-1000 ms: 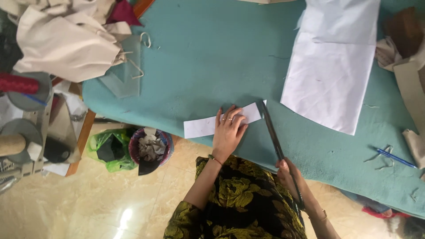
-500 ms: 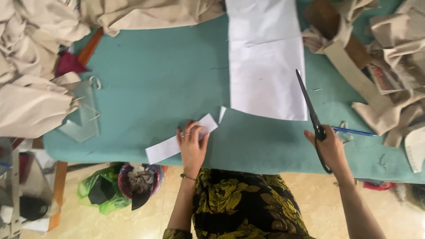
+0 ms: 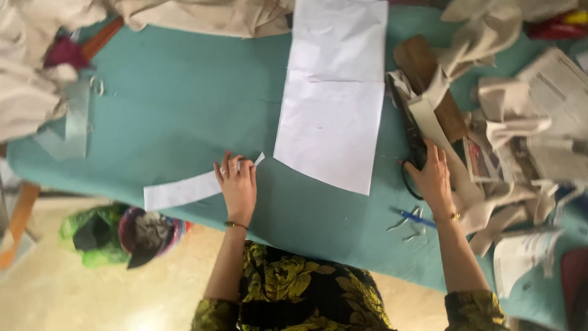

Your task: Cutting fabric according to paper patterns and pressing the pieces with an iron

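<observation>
Fingers of left hand (image 3: 237,184) spread flat and open, pressing down on strip (image 3: 184,191). Hold nothing, just pin it. Same spot on strip as a moment ago, near front edge of teal surface (image 3: 171,122). One end of strip poking out past fingertips, other end reaching toward the left edge.

Fingers of right hand (image 3: 435,178) laid loosely over handles of scissors (image 3: 411,132). Gripping or only resting: cannot tell. Big change here: half a second ago, lifted scissors over surface, blades pointing up beside sheet (image 3: 331,122). Now scissors down flat, blades pointing away, pushed up against the messy pile on the right, next to wood block (image 3: 429,79) and folded cloth bits. One dark handle loop peeking out below the palm.

Looks like cutting paused and scissors being put down or parked. Sheet lying between the two hands, apart from both. Pen (image 3: 413,219) just below right wrist, not touched. Papers (image 3: 551,98) heaped far right, cloth (image 3: 37,92) bunched far left.
</observation>
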